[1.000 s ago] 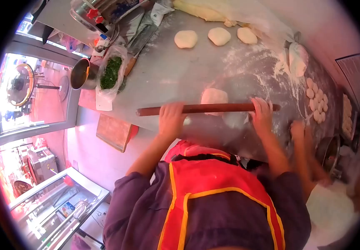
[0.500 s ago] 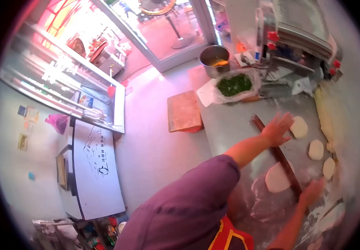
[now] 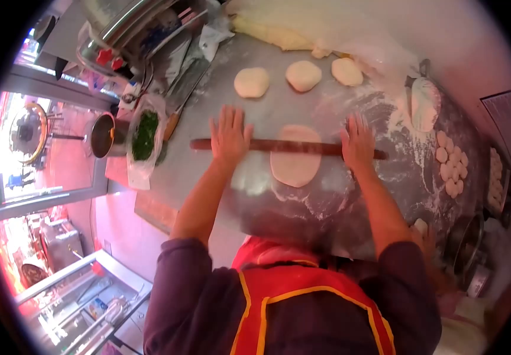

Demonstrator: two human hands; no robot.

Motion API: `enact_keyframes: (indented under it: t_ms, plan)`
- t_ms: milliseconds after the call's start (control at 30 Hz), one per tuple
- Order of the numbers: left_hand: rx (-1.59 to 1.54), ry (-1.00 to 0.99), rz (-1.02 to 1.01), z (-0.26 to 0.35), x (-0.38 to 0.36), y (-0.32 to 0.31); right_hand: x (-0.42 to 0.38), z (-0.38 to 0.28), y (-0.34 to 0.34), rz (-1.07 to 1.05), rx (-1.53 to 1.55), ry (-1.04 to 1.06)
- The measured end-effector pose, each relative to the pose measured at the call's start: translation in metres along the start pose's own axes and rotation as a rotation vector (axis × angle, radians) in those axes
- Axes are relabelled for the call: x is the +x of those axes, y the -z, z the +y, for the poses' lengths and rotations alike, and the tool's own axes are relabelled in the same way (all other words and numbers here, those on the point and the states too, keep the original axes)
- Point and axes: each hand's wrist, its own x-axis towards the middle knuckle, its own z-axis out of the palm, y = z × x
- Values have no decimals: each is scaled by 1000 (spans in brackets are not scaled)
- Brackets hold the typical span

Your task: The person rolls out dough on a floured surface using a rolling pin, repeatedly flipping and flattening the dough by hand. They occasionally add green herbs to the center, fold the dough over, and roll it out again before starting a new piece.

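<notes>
A dark red-brown rolling pin point(image 3: 267, 145) lies across a flattened oval of dough point(image 3: 295, 168) on the metal worktop point(image 3: 255, 207). Near its left end, my left hand point(image 3: 230, 136) presses flat on the pin, fingers stretched forward. My right hand point(image 3: 358, 142) rests the same way near the right end, also with straight fingers. Neither hand is wrapped around the wood. Beyond the pin sit three thick dough rounds: one on the left point(image 3: 252, 83), one in the middle point(image 3: 304, 76) and one on the right point(image 3: 347, 71). White flour streaks the surface around the dough.
To the left are a bag of chopped greens point(image 3: 145, 135) and a metal pot point(image 3: 102, 135). A large covered dough mass point(image 3: 279, 31) lies along the back. Several small dough pieces point(image 3: 452, 163) are at right. Another person's hand point(image 3: 424, 234) shows at lower right.
My view has swung round, so the worktop now lies straight ahead. Both hands stay on the rolling pin, which now covers the upper part of the flattened dough.
</notes>
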Motion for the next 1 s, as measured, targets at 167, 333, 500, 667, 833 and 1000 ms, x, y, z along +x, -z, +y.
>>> enact_keyframes:
  t_ms: [167, 333, 500, 667, 833, 1000]
  plan:
    - [-97, -108, -99, -6, -64, 16, -71, -3, 11, -72, 173, 16]
    - [-196, -213, -175, -10, -123, 42, -85, -33, 30, -202, 510, -34]
    - [-262, -246, -105, 9, -124, 75, 45, -117, -36, -648, 607, 57]
    - [-237, -202, -145, 23, -161, 97, 51, -180, -30, -627, 479, 125]
    - [-256, -247, -112, 15, -147, 96, -14, -103, 13, -490, 626, -189]
    - [-271, -199, -102, 8, -141, 50, -149, -45, 64, -115, 254, -103]
